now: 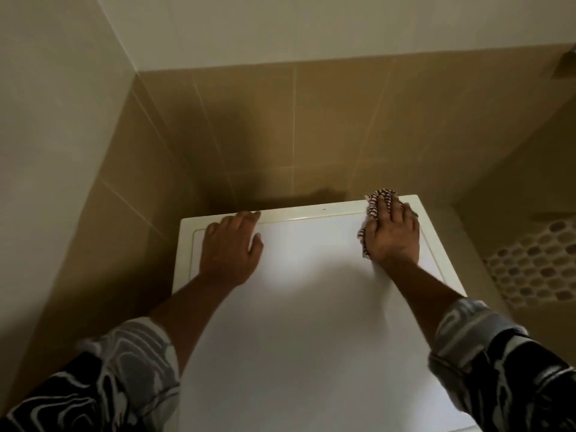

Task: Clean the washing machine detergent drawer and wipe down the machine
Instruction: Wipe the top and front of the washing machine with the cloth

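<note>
The soft, limp cloth (381, 197) is pressed beneath the flat-fingered right grip (391, 235); the left grip (230, 247) is rested flat, holding nothing, on the machine (311, 322).

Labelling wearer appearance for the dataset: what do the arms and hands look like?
The left hand and right hand are bare: no gloves, no rings or watch that I can make out. The left sleeve and right sleeve are loose fabric in a black, grey and white swirl print, ending near the elbows, forearms uncovered.
</note>
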